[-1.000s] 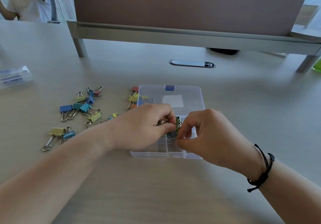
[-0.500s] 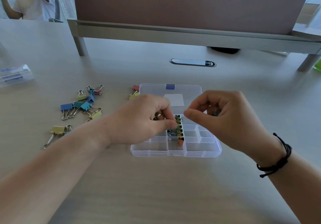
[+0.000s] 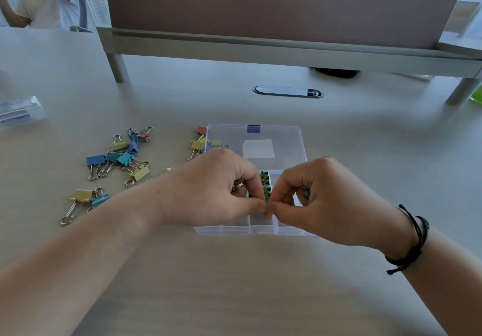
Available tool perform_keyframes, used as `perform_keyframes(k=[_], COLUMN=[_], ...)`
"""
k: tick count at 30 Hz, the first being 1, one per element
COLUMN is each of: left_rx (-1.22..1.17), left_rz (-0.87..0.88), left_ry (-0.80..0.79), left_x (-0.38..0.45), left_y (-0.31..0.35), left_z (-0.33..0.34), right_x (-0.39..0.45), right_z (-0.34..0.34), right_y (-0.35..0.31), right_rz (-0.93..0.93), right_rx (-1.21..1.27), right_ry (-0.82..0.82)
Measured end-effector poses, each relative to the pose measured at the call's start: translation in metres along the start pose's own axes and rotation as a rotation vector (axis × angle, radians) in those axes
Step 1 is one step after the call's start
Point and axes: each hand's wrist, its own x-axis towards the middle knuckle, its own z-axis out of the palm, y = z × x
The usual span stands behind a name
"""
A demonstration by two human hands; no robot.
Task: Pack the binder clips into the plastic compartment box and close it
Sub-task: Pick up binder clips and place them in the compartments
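Your left hand (image 3: 216,192) and right hand (image 3: 326,200) meet over the clear box (image 3: 234,230), which lies open on the bench (image 3: 234,283) with its lid (image 3: 276,137) folded back flat; both hands have fingers curled, thumb and forefinger tips pinched together at the middle column of compartments, seemingly on a clip there, though the clip itself is hidden; a row of clips (image 3: 265,183) already stands in that column, just beyond your fingertips; loose clips (image 3: 117,158) lie scattered on the bench to the left of the box, with a few more (image 3: 198,144) touching the lid's left edge; a black cord (image 3: 414,241) circles your right wrist; a second clear case (image 3: 19,111) sits at the far left.
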Motion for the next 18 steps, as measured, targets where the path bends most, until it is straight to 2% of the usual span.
perform_keyframes(k=[5, 10, 18], left_rx=[0.005, 0.131, 0.107], left_rz=[0.009, 0.009, -0.112], left_ry=[-0.013, -0.009, 0.067], left_x=[0.000, 0.000, 0.001], left_y=[0.002, 0.001, 0.003], left_z=[0.000, 0.006, 0.012], right_x=[0.000, 0.002, 0.003], right_z=[-0.001, 0.007, 0.009], right_y=[-0.001, 0.001, 0.002], right_rz=[-0.009, 0.020, 0.031], right_rx=[0.013, -0.028, -0.056], right_ry=[-0.001, -0.018, -0.039])
